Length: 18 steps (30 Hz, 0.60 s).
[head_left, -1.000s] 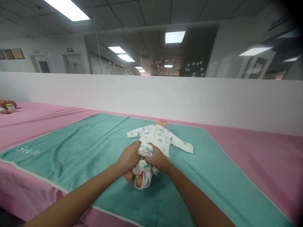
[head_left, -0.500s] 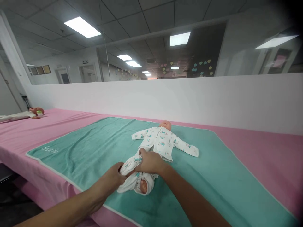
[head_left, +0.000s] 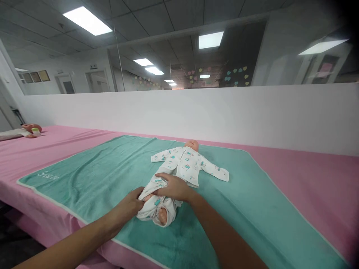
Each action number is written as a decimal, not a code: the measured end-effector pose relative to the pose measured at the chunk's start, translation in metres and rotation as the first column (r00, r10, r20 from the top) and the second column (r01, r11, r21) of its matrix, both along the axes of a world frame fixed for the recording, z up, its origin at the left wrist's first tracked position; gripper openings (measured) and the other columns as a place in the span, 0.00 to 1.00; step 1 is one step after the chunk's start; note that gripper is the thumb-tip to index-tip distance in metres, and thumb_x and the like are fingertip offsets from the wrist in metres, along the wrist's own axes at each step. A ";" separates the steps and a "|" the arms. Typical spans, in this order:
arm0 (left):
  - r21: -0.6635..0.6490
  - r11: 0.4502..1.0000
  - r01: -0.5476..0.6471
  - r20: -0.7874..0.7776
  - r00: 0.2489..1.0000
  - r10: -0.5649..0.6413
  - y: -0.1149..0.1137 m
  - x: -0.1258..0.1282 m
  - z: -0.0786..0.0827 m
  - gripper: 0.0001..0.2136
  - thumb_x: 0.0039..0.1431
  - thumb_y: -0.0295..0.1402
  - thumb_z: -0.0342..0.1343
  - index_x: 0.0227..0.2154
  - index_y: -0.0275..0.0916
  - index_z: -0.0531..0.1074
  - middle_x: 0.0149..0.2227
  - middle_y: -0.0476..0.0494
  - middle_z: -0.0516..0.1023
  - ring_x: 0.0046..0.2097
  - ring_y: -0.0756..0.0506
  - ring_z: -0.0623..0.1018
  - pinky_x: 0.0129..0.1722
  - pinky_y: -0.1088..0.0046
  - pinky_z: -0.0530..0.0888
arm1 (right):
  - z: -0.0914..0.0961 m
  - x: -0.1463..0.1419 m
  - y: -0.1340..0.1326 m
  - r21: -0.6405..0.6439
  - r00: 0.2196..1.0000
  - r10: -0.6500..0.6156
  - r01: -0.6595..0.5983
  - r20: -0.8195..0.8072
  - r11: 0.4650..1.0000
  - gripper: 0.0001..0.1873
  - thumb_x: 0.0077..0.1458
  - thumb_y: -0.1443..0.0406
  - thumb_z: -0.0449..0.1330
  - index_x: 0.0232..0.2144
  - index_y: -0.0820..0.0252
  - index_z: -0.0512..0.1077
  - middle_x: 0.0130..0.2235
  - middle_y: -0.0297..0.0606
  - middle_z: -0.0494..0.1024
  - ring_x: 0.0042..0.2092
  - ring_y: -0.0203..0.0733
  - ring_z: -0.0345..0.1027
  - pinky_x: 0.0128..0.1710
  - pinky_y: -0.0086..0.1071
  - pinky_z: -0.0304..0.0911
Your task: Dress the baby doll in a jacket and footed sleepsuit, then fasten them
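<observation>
A baby doll [head_left: 192, 144] lies on its back on a green blanket [head_left: 106, 168], head toward the wall. It wears a white printed jacket [head_left: 187, 164] with both sleeves spread out. White printed pants [head_left: 155, 205] are bunched around its lower legs, and one foot [head_left: 162, 216] shows at a cuff. My left hand [head_left: 131, 203] pinches the pants at the left leg's lower end. Across that same leg, my right hand [head_left: 174, 186] grips the pants fabric higher up, its thumb on top and its fingers partly hidden under the cloth.
The green blanket lies over a pink sheet [head_left: 303, 172] on the table. At the far left lie another doll [head_left: 32, 128] and a small bottle with a green cap [head_left: 36, 131]. Behind the table runs a white low wall [head_left: 179, 116] with glass above.
The view has shifted slightly, so the doll appears a little farther left and higher. Both hands stay on the pants; the left leg's fabric is drawn a little differently, showing some leg between my hands.
</observation>
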State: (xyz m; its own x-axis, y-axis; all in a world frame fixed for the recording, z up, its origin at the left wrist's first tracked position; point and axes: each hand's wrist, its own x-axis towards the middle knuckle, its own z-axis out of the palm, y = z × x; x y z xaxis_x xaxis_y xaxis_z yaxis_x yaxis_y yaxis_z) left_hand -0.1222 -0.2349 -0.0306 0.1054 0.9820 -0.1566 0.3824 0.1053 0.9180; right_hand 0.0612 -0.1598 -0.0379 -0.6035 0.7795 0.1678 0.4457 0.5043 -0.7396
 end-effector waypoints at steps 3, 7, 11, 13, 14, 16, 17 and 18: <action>0.175 0.985 0.011 -0.156 0.988 0.016 0.012 -0.011 -0.007 0.19 0.45 0.41 0.55 0.41 0.38 0.67 0.37 0.44 0.76 0.39 0.40 0.75 0.35 0.69 0.71 | 0.003 0.007 -0.002 -0.058 0.992 0.071 -0.077 -0.101 0.995 0.40 0.39 0.47 0.63 0.55 0.46 0.59 0.57 0.34 0.62 0.55 0.51 0.57 0.50 0.39 0.57; 0.451 0.892 0.027 -0.278 0.954 0.112 0.032 -0.023 -0.021 0.22 0.48 0.39 0.54 0.46 0.40 0.61 0.43 0.44 0.72 0.43 0.42 0.73 0.42 0.69 0.70 | -0.001 0.003 -0.004 0.024 0.992 0.033 -0.030 -0.120 0.999 0.39 0.39 0.56 0.65 0.55 0.46 0.58 0.53 0.32 0.66 0.51 0.48 0.62 0.48 0.37 0.59; 0.603 0.789 0.121 -0.367 0.920 0.140 0.050 -0.022 -0.036 0.27 0.51 0.37 0.52 0.54 0.41 0.55 0.51 0.40 0.64 0.47 0.42 0.70 0.46 0.65 0.68 | -0.014 -0.012 -0.007 0.196 0.985 -0.153 0.166 -0.079 0.966 0.28 0.45 0.64 0.60 0.50 0.45 0.62 0.44 0.30 0.74 0.44 0.46 0.67 0.41 0.34 0.60; 0.571 0.807 0.150 -0.352 0.933 0.075 0.054 -0.022 -0.039 0.30 0.50 0.37 0.53 0.57 0.41 0.52 0.53 0.39 0.62 0.49 0.40 0.69 0.47 0.63 0.67 | -0.019 -0.018 -0.008 0.258 0.965 -0.256 0.262 -0.055 0.930 0.23 0.47 0.65 0.57 0.48 0.47 0.65 0.39 0.31 0.76 0.40 0.46 0.69 0.38 0.34 0.60; 0.547 0.822 0.159 -0.328 0.944 0.036 0.054 -0.023 -0.037 0.31 0.50 0.37 0.54 0.57 0.41 0.53 0.53 0.38 0.62 0.50 0.39 0.69 0.48 0.63 0.67 | -0.020 -0.020 -0.008 0.277 0.956 -0.289 0.291 -0.049 0.916 0.21 0.48 0.65 0.56 0.47 0.48 0.66 0.38 0.32 0.76 0.39 0.46 0.69 0.37 0.34 0.59; 0.480 0.853 0.204 -0.270 0.960 -0.078 0.052 -0.029 -0.029 0.30 0.49 0.37 0.55 0.56 0.41 0.56 0.53 0.38 0.64 0.51 0.38 0.68 0.50 0.63 0.66 | -0.020 -0.018 -0.007 0.279 0.961 -0.270 0.275 -0.056 0.920 0.19 0.48 0.62 0.58 0.45 0.49 0.67 0.37 0.33 0.76 0.39 0.46 0.69 0.37 0.34 0.59; 0.423 0.871 0.251 -0.237 0.958 -0.162 0.051 -0.033 -0.023 0.29 0.48 0.37 0.56 0.55 0.41 0.58 0.52 0.39 0.65 0.52 0.38 0.67 0.50 0.64 0.66 | -0.018 -0.015 -0.006 0.251 0.974 -0.213 0.225 -0.074 0.941 0.19 0.48 0.61 0.59 0.44 0.50 0.68 0.38 0.33 0.76 0.40 0.46 0.69 0.38 0.34 0.59; 0.346 0.886 0.310 -0.193 0.947 -0.256 0.049 -0.039 -0.016 0.29 0.48 0.36 0.57 0.55 0.42 0.59 0.53 0.40 0.66 0.52 0.38 0.67 0.50 0.64 0.66 | -0.016 -0.011 -0.004 0.202 0.983 -0.145 0.166 -0.113 0.965 0.18 0.47 0.59 0.60 0.44 0.50 0.69 0.39 0.33 0.76 0.40 0.45 0.68 0.39 0.34 0.59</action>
State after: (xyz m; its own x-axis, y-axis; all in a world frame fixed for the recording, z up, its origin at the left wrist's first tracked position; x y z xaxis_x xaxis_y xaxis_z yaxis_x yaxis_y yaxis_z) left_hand -0.1609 -0.1862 -0.0464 0.3911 0.9034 0.1756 0.4703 -0.3602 0.8056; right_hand 0.0500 -0.1637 -0.0541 -0.4507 0.8034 0.3892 0.4629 0.5831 -0.6677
